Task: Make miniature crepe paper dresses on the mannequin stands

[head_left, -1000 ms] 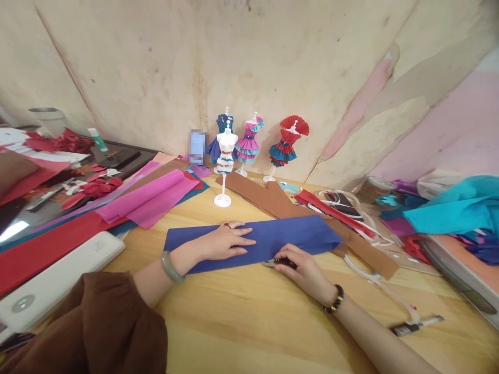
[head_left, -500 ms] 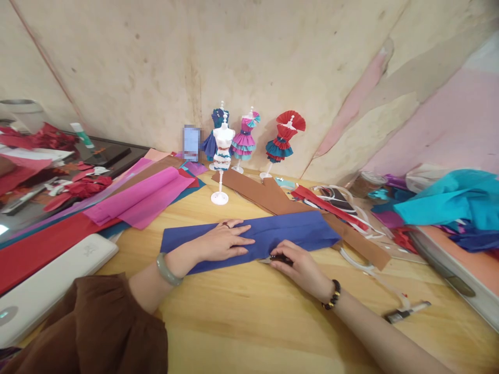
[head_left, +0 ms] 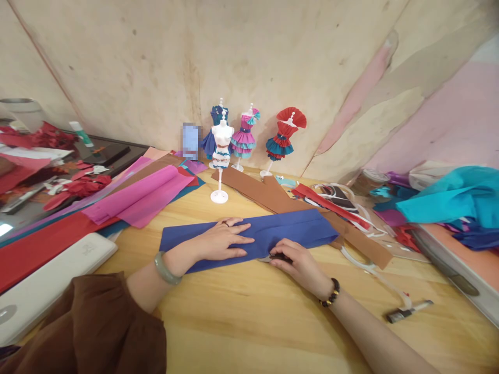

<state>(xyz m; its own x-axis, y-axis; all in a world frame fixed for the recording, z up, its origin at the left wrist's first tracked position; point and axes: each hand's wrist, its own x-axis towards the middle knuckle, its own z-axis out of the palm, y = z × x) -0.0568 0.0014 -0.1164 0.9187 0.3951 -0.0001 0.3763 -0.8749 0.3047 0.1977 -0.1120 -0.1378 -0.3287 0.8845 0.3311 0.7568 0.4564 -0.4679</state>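
Observation:
A long folded strip of dark blue paper (head_left: 296, 228) lies across the wooden table in front of me. My left hand (head_left: 224, 240) rests flat on its left half, fingers spread and pressing on the sheet. Close to the strip's near edge, my right hand (head_left: 294, 259) is closed around small dark-handled scissors (head_left: 281, 256). Their pale blades point left along that edge, just past the fingertips of my left hand. Part of the handle is hidden under my fingers. Beyond the strip stands a small white dress form (head_left: 223, 136) with coloured bands around its hips.
Several small forms wear paper dresses, one with a red fan collar (head_left: 290, 118). Magenta paper (head_left: 144, 195) and a white case (head_left: 62, 280) lie left. Brown paper strips (head_left: 257, 192), a utility knife (head_left: 409, 311) and an orange-topped box (head_left: 468, 259) are to the right.
The view has shifted very slightly. Both hands, the scissors and the blue paper keep the same places relative to one another.

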